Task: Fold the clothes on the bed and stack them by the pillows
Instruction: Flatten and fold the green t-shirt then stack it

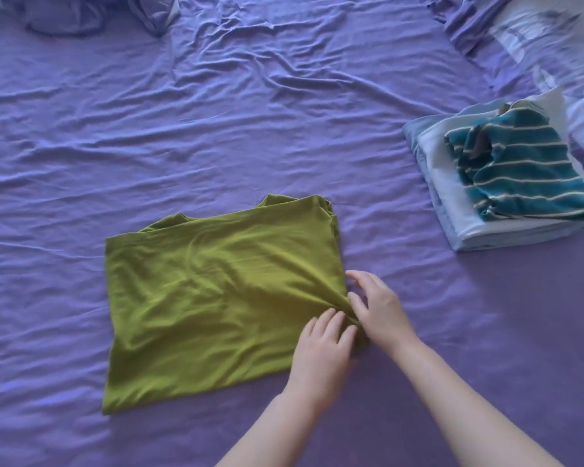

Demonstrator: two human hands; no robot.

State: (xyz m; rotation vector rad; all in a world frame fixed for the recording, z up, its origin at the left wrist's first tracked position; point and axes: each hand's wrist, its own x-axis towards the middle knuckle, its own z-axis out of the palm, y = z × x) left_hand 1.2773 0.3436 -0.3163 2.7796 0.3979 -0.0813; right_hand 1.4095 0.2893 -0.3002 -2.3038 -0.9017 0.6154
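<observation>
We see a green shirt (pixel 216 291) folded flat on the purple bed sheet (pixel 149 129). Our left hand (pixel 321 352) presses on it, fingers relaxed; our right hand (pixel 378 305) pinches its bunched right edge. A folded stack (pixel 506 183) topped by a teal striped garment (pixel 526 170) lies well apart, near the pillows (pixel 536 38).

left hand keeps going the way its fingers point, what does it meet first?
The left hand points up and slightly right, fingertips already on the green shirt. Straight on, it would likely meet the right hand, which sits just ahead at the shirt's right edge.
</observation>
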